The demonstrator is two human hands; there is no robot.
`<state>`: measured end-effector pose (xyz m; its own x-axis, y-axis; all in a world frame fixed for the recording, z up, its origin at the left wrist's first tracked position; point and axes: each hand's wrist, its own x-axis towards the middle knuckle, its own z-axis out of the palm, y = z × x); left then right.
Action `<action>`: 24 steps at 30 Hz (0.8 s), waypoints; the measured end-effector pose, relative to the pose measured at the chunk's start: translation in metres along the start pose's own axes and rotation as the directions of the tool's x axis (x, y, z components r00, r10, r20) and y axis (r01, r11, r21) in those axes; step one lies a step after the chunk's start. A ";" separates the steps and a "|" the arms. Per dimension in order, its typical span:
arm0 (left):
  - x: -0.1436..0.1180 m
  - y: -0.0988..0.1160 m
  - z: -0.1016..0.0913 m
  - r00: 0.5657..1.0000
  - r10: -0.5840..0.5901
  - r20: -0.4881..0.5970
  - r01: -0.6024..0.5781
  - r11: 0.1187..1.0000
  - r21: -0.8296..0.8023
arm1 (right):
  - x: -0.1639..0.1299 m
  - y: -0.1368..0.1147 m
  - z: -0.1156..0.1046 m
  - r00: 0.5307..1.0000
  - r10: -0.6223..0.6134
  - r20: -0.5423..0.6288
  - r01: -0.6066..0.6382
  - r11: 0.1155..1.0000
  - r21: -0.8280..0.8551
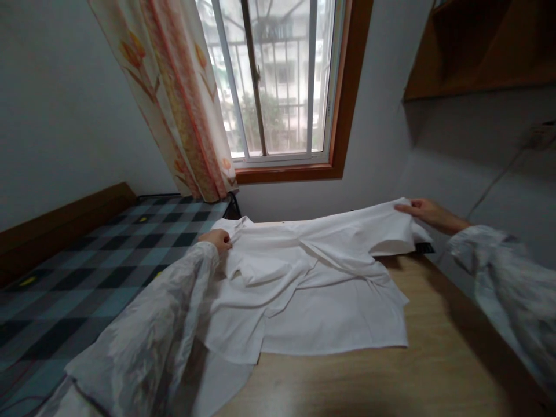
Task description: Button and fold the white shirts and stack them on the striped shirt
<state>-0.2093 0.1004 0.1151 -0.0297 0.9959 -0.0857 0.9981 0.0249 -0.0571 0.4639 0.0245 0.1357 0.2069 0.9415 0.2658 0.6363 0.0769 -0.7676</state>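
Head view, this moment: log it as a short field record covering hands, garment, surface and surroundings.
left hand: grips the white garment's far left edge
right hand: grips its far right edge, lifted slightly
white garment: spread out, wrinkled, partly folded over itself
surface: wooden table, garment lying on it
left of table: bed with checked cover
behind: window with barred grille, floral curtain drawn aside
upper right: wooden shelf

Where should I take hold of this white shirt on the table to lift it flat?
Probably by its far edge, one hand at each end, from the near side. The white shirt lies spread but rumpled on the wooden table. The left hand already pinches the far left corner and the right hand the raised right end, so the cloth hangs between them.
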 end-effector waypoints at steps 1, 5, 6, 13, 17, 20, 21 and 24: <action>-0.001 0.002 -0.002 0.999 -0.002 -0.033 0.001 1.000 -0.006 | 0.005 -0.003 -0.007 0.999 0.027 -0.023 -0.026 0.997 0.072; -0.005 0.011 -0.013 0.981 -0.038 -0.191 0.028 0.998 -0.055 | 0.020 -0.013 -0.033 0.950 -0.010 -0.313 0.009 1.000 -0.005; -0.006 0.013 -0.016 0.973 -0.050 -0.227 0.035 0.997 -0.069 | 0.022 -0.014 -0.039 0.930 -0.076 -0.360 0.034 0.992 -0.122; -0.002 0.040 -0.010 0.917 -0.120 -0.381 0.057 0.984 -0.171 | 0.023 0.009 -0.045 0.841 -0.494 -0.219 0.162 0.618 -0.769; -0.001 0.058 0.010 0.958 -0.117 -0.262 0.095 0.991 -0.095 | 0.009 0.036 -0.013 0.920 -0.392 -0.026 0.195 0.513 -0.836; -0.009 0.078 0.015 0.934 0.023 -0.358 -0.036 0.999 -0.029 | -0.007 0.034 0.021 0.891 -0.454 0.010 0.274 0.519 -0.809; -0.013 0.088 0.014 0.910 0.108 -0.400 -0.124 0.992 -0.016 | -0.013 0.027 0.034 0.867 -0.497 0.028 0.323 0.519 -0.791; -0.027 0.131 0.013 0.841 0.336 -0.425 -0.386 0.922 -0.035 | -0.035 -0.008 0.082 0.792 -0.589 0.163 0.534 0.539 -0.651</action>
<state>-0.0784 0.0755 0.0968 0.3336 0.8826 0.3313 0.9334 -0.3586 0.0155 0.3903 0.0181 0.0849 -0.3316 0.7536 0.5675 0.9374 0.3309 0.1083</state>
